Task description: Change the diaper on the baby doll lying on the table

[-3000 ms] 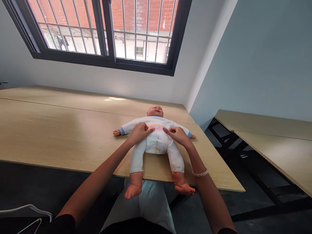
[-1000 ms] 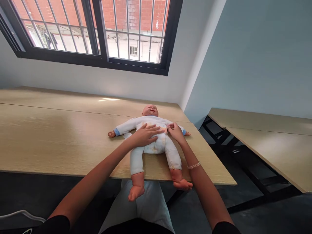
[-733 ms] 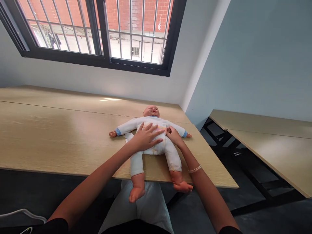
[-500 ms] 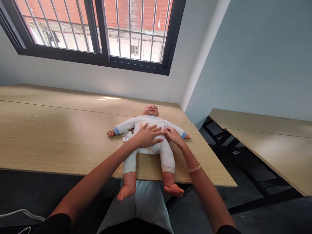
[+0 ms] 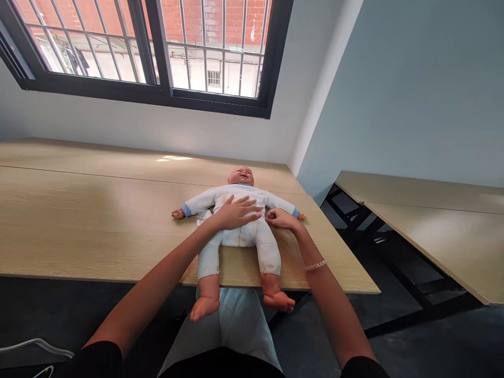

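A baby doll (image 5: 241, 239) in a white suit with blue cuffs lies on its back on the table, its feet past the front edge. White padding like a diaper wraps its hips, and a loose white flap (image 5: 203, 216) sticks out at its left side in the view. My left hand (image 5: 237, 211) lies flat across the doll's belly, fingers stretched out. At the other side of its waist, my right hand (image 5: 279, 218) has its fingers curled together in a pinch. Whatever is between those fingertips is too small to make out.
The wooden table (image 5: 98, 226) runs along the wall below a barred window (image 5: 212, 52). To the right, across a gap, stands a second table (image 5: 437, 226) with a black frame. A white cable (image 5: 37, 342) shows at lower left.
My right hand has drawn slightly right, away from the left fingertips, with its fingers more curled. The left hand stays on the doll's belly. The whole view has shifted a little.
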{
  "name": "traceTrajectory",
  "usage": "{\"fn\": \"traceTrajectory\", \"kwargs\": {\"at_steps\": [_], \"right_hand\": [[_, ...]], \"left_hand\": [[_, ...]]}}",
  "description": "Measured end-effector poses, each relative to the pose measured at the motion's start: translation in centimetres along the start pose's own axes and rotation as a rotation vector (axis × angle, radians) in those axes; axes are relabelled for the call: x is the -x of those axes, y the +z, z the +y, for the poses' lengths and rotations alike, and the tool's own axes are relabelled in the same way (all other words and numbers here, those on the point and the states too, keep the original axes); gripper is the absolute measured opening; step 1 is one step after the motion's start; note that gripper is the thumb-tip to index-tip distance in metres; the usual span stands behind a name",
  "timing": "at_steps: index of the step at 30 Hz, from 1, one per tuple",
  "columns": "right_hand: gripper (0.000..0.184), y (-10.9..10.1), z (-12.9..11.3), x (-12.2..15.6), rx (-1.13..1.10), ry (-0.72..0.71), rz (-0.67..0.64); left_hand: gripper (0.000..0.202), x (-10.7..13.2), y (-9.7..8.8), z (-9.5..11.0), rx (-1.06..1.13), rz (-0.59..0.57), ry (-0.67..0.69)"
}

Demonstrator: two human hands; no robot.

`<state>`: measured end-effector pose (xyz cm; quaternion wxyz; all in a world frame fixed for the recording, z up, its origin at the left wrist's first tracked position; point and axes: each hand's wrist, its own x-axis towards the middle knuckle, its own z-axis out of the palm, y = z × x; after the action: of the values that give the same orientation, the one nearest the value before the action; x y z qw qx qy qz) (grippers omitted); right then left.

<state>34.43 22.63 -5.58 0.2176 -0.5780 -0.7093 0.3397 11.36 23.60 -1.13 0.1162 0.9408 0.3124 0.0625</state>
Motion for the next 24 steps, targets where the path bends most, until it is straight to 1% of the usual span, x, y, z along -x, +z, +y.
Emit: {"fn": "traceTrajectory", "kwargs": {"at_steps": [4,7,11,14,16,19,21,22,24], "right_hand": [[0.015,-0.1,-0.5,0.5,-0.148,0.078,-0.03],[0.02,-0.3,-0.6,0.7,-0.228,0.116,-0.076],[0.028,-0.8,-0.2,1.1,-0.274,0.179,-0.144],[0.027,-1.3,0.3,1.4,-0.275,0.203,-0.146],[0.021,-1.5,0.5,1.5,-0.268,0.191,-0.122],[0.013,-1.8,0.6,1.4,-0.235,0.13,-0.032],[0.018,-1.9,0.4,1.4,-0.206,0.064,0.023],[0.021,-1.8,0.1,1.3,-0.192,0.027,0.028],[0.022,-1.4,-0.4,1.4,-0.168,-0.039,-0.009]], "left_hand": [[0.054,0.3,0.0,-0.2,0.03,0.005,-0.014],[0.053,0.5,0.2,-0.3,0.041,0.021,-0.022],[0.054,0.6,0.5,-0.4,0.049,0.052,-0.031],[0.054,0.6,0.5,-0.4,0.046,0.06,-0.031],[0.054,0.6,0.5,-0.4,0.04,0.058,-0.027],[0.055,0.6,0.5,-0.4,0.033,0.048,-0.023],[0.055,0.6,0.5,-0.4,0.026,0.045,-0.025],[0.055,0.7,0.5,-0.4,0.022,0.045,-0.027],[0.055,0.7,0.5,-0.4,0.016,0.049,-0.027]]}}
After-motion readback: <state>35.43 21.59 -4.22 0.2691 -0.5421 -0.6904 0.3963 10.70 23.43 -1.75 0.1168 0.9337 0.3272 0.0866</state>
